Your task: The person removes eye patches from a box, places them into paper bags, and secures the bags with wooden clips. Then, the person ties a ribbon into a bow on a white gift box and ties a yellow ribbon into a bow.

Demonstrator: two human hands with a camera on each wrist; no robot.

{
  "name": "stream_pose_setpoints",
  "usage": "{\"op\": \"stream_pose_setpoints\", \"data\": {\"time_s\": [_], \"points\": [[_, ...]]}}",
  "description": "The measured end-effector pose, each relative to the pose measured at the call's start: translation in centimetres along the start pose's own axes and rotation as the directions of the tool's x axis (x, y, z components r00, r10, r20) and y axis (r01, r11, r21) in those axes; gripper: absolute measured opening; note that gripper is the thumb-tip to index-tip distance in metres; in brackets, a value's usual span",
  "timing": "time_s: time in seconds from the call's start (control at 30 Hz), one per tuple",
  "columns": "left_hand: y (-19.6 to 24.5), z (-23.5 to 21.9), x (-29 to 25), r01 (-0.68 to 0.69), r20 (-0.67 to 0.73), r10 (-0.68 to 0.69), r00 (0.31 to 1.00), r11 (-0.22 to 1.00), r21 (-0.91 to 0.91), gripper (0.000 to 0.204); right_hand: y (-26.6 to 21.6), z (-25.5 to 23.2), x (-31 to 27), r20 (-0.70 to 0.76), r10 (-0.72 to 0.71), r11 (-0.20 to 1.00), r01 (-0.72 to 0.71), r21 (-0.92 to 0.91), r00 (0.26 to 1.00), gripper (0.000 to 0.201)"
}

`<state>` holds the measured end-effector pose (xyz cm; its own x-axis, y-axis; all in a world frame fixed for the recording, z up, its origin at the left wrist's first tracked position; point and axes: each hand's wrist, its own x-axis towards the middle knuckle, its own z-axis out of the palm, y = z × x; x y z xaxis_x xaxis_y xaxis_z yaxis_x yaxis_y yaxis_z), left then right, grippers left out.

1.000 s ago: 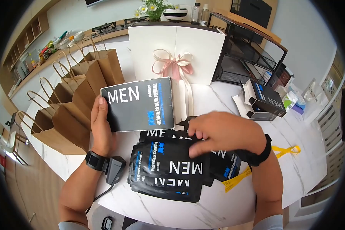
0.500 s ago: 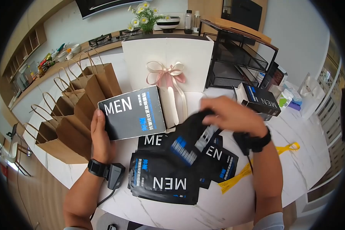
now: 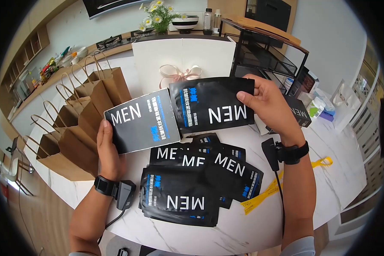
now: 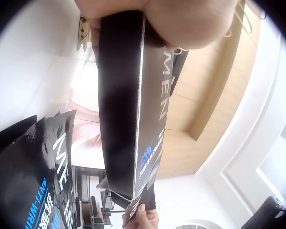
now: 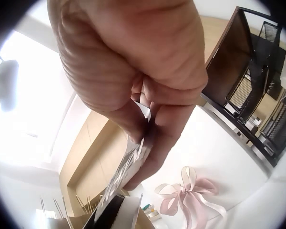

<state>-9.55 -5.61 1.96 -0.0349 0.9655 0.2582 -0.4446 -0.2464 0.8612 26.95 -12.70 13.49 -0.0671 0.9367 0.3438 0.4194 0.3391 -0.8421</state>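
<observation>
My left hand (image 3: 109, 149) grips the closed end of a dark grey carton (image 3: 143, 121) printed MEN, tilted above the table. In the left wrist view the carton (image 4: 119, 105) stands on edge, with thumb and fingers on either side. My right hand (image 3: 266, 104) pinches a flat black sachet (image 3: 213, 104) by its right end, thumb on the front. The sachet's other end is right at the carton's open end. In the right wrist view the sachet (image 5: 124, 171) appears edge-on between thumb and fingers. Below, a pile of similar black sachets (image 3: 175, 190) lies on the table.
Several brown paper bags (image 3: 68, 149) stand at the left. A white box with a ribbon bow (image 3: 183, 55) is behind the carton, beside a black mesh rack (image 3: 264, 55). Another MEN carton (image 3: 301, 113) and a yellow ribbon (image 3: 260, 199) lie at the right.
My right hand has picked a black sachet off the pile, lifted it and turned it level beside the carton's open end. The left hand keeps its hold on the carton.
</observation>
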Motion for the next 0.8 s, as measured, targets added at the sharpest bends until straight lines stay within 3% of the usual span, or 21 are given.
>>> {"op": "stream_pose_setpoints", "data": {"time_s": [0.07,0.27,0.37,0.43,0.47,0.6,0.63,0.67,0.73,0.8], "points": [[0.0,0.1,0.0,0.001,0.002,-0.001,1.000,1.000,-0.010,0.040,0.1,-0.1,0.0,0.014,0.020,0.999,-0.020,-0.037,1.000,0.024],[0.2,0.4,-0.2,-0.004,0.008,0.004,1.000,1.000,0.020,0.040,-0.4,0.5,-0.4,0.090,0.032,0.996,-0.039,0.078,0.995,0.018],[0.5,0.7,-0.4,0.005,0.020,-0.006,1.000,0.999,0.033,0.041,0.4,0.7,-0.3,0.196,0.052,0.998,-0.047,-0.031,0.979,0.020],[0.4,0.7,-0.4,0.009,0.073,-0.014,0.997,0.998,0.069,0.042,-0.5,1.2,-0.5,0.336,0.191,0.974,-0.134,-0.186,0.922,0.022],[0.4,0.8,-0.4,0.011,0.072,-0.016,0.997,0.998,0.069,0.042,-1.0,1.4,-0.7,0.309,0.194,0.932,-0.077,-0.354,0.931,0.026],[0.3,1.0,-0.5,-0.015,0.095,0.005,0.995,0.995,0.097,0.042,-1.8,2.0,-0.6,0.251,0.304,0.911,-0.203,-0.360,0.919,0.023],[0.3,0.9,-0.5,-0.014,0.095,0.005,0.995,0.996,0.093,0.042,-0.9,2.5,-0.5,0.319,0.200,0.980,-0.183,-0.082,0.926,0.021],[0.3,0.8,-0.4,-0.015,0.093,0.006,0.996,0.996,0.093,0.042,-0.4,3.0,-0.4,0.356,0.080,0.966,-0.161,0.204,0.931,0.019],[0.2,0.6,-0.3,-0.024,0.147,0.010,0.989,0.995,0.095,0.043,-0.5,3.6,-0.2,0.376,0.121,0.959,-0.206,0.196,0.919,0.016],[0.4,1.2,-0.5,-0.031,0.112,0.017,0.994,0.991,0.131,0.043,-0.9,5.0,0.0,0.387,0.184,0.948,-0.267,0.173,0.904,0.012]]}}
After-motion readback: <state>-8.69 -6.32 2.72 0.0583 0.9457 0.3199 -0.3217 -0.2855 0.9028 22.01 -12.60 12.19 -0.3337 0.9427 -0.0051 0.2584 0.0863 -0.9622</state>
